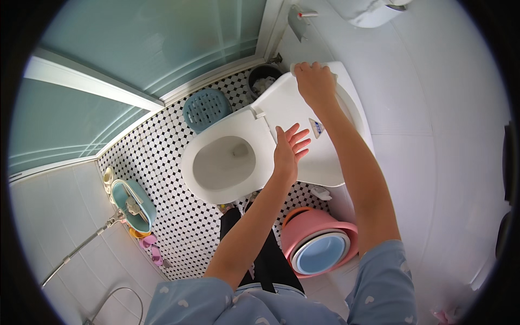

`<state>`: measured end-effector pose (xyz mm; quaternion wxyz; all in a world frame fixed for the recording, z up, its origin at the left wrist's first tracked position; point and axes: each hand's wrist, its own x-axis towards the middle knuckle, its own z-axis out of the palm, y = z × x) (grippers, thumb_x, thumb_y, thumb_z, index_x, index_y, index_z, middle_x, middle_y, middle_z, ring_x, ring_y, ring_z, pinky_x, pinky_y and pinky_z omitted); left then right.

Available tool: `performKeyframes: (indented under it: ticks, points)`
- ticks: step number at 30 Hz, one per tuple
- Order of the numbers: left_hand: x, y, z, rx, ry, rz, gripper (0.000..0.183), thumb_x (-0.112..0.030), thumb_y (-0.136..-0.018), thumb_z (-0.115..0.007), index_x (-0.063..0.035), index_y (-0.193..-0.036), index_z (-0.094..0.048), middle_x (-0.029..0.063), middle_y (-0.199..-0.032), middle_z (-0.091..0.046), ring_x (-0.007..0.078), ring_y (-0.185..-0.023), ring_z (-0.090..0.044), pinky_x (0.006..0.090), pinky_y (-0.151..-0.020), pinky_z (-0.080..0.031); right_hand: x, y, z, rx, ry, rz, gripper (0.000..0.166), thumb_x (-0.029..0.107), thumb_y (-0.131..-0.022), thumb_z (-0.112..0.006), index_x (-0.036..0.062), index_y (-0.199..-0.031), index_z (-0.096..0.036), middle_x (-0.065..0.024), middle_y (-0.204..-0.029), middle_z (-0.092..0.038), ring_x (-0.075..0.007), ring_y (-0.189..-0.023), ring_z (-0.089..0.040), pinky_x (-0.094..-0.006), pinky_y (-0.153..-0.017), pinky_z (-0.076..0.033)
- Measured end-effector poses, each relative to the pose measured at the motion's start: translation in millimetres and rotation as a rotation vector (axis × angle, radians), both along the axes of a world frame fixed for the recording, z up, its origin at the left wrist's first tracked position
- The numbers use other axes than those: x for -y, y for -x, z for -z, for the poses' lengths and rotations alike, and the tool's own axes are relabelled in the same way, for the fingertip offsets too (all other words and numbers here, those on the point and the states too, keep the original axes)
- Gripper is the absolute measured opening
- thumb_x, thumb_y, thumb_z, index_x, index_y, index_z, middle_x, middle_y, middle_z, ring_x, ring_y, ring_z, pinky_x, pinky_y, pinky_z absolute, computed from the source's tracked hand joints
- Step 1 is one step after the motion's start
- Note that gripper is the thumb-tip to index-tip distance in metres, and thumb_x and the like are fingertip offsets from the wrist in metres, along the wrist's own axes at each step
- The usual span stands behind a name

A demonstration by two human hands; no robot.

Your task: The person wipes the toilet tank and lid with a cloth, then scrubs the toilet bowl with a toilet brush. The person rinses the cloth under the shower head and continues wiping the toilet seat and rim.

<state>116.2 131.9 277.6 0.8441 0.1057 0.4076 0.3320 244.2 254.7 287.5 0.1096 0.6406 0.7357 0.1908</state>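
A white toilet (189, 162) stands before me with its bowl uncovered and its lid (284, 101) raised. My right hand (316, 83) rests at the far upper corner of the lid, its fingers bent over a pale cloth or pad (293, 70) that shows only in part. My left hand (290, 148) hovers over the lower part of the lid, palm turned up, fingers spread, with nothing in it. Between my two arms, a small triangular sticker with writing (316, 128) is on the lid.
Beyond the toilet are a blue-green plastic stool (206, 109) and a dark waste bin (250, 81). Nested pink and blue basins (321, 254) sit at lower right. A mop bucket (152, 211) with a mop (83, 248) and several slippers (147, 241) line the left wall. Frosted glass doors (162, 44) border the far side.
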Motion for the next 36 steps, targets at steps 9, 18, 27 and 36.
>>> performKeyframes:
  ticks: [9, 18, 27, 36]
  points:
    - [-28.1, 43.0, 51.6, -0.105, 0.046, -0.209, 0.063, -0.049, -0.093, -0.013, -0.0046, -0.129, -0.039, 0.0136, -0.123, -0.049, 0.0271, -0.110, -0.048, 0.0392, -0.094, -0.035, -48.1, 38.8, 98.2, 0.310, 0.444, -0.156, 0.012, 0.020, -0.077, -0.057, 0.0160, -0.083, -0.067, 0.0023, -0.078, -0.061, -0.0177, -0.085, -0.056, -0.0394, -0.071, -0.036]
    - [-22.2, 92.9, 115.8, -0.207, 0.083, -0.250, 0.063, -0.050, -0.093, -0.015, -0.0048, -0.130, -0.038, 0.0122, -0.123, -0.048, 0.0250, -0.108, -0.047, 0.0378, -0.093, -0.034, -33.1, 65.9, 243.7, 0.120, 0.374, -0.401, 0.014, 0.021, -0.079, -0.055, 0.0151, -0.079, -0.067, 0.0030, -0.080, -0.063, -0.0168, -0.090, -0.054, -0.0361, -0.086, -0.031]
    - [-5.5, 107.8, 142.7, -0.213, 0.146, -0.256, 0.064, -0.053, -0.092, -0.017, -0.0052, -0.130, -0.038, 0.0110, -0.120, -0.051, 0.0235, -0.105, -0.048, 0.0365, -0.091, -0.035, 19.8, 46.9, 291.8, -0.106, 0.334, -0.402, 0.038, 0.027, -0.082, -0.047, 0.0083, -0.114, -0.053, -0.0026, -0.120, -0.053, -0.0159, -0.118, -0.041, -0.0340, -0.106, -0.017]
    - [13.1, 113.1, 141.7, -0.225, 0.132, -0.234, 0.065, -0.053, -0.092, -0.016, -0.0037, -0.129, -0.039, 0.0121, -0.119, -0.052, 0.0238, -0.104, -0.050, 0.0357, -0.091, -0.036, 9.7, 41.2, 275.2, 0.296, 0.404, -0.331, 0.040, 0.024, -0.085, -0.040, 0.0094, -0.121, -0.050, 0.0003, -0.130, -0.045, -0.0121, -0.126, -0.031, -0.0336, -0.109, -0.010]
